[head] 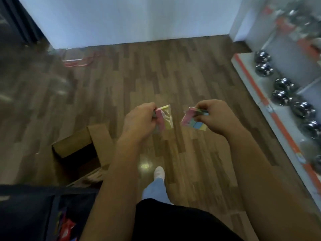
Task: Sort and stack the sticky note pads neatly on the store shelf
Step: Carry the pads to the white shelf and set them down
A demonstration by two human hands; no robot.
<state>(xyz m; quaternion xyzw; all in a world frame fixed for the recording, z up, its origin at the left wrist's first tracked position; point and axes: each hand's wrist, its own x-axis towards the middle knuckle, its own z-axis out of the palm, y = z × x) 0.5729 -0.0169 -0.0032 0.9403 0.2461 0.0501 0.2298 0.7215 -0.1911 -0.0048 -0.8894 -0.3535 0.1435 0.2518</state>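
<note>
pastel pink-and-yellow wrapped sticky note pack, pink, blue and yellow one, brown wood-plank floor, white shelf with orange edge strip, shiny chrome balls.

The left hand grips one sticky note packet and the right hand grips another packet, side by side but apart, above the floor. A cardboard box stands on the floor to the left, partly behind the left forearm. A store shelf runs along the right carrying a row of round items, with a wall beyond.

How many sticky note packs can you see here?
2. The left pack is gripped in the left hand, the right pack in the right hand. The cardboard box may hide more.
</note>
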